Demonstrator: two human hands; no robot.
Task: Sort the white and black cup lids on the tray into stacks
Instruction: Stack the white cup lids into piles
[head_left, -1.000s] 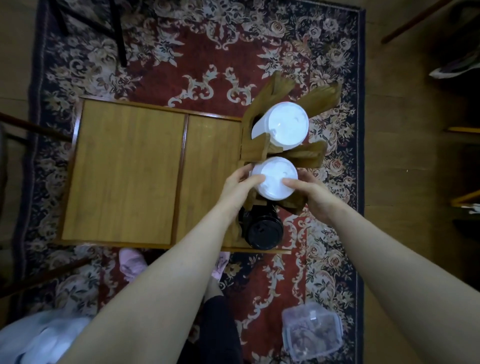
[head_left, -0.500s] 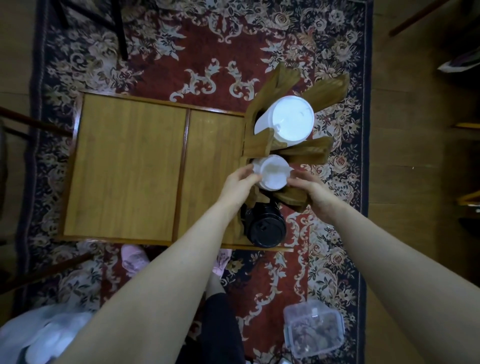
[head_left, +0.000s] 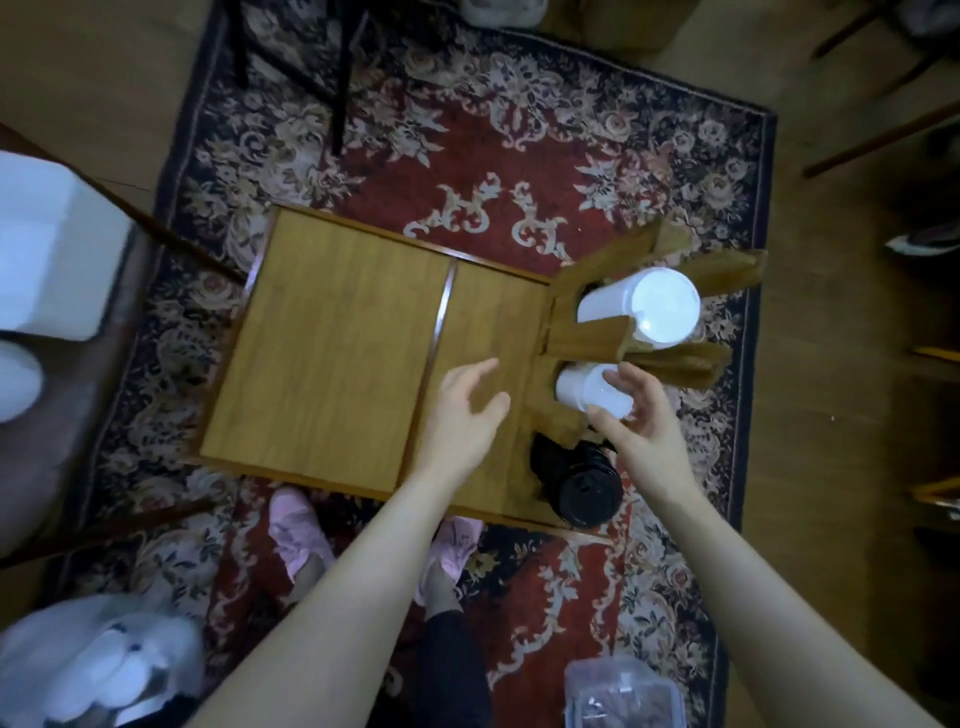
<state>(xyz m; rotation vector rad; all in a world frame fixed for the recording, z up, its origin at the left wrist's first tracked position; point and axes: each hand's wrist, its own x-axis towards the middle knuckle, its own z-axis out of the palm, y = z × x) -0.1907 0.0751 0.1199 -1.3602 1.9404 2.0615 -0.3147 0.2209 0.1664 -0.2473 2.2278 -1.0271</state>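
on the right end of the wooden tray, a wooden holder with upright dividers carries three stacks of lids. far slot: tall white lid stack, leaning toward the camera, top lid facing up. middle slot: shorter white lid stack. near slot: black lid stack, at the tray's near edge.

right hand: fingers loosely spread and slightly curved, index tip over the top of the middle white stack, thumb just beside its near rim. cannot tell whether skin touches plastic; nothing is gripped.

left hand: over the bare tray surface, well left of the holder, fingers relaxed and apart, holding nothing.

tray sits on a red patterned rug. pink slippers show below the tray's near edge. clear plastic container on the rug at lower right. white bag, blurred, at lower left.
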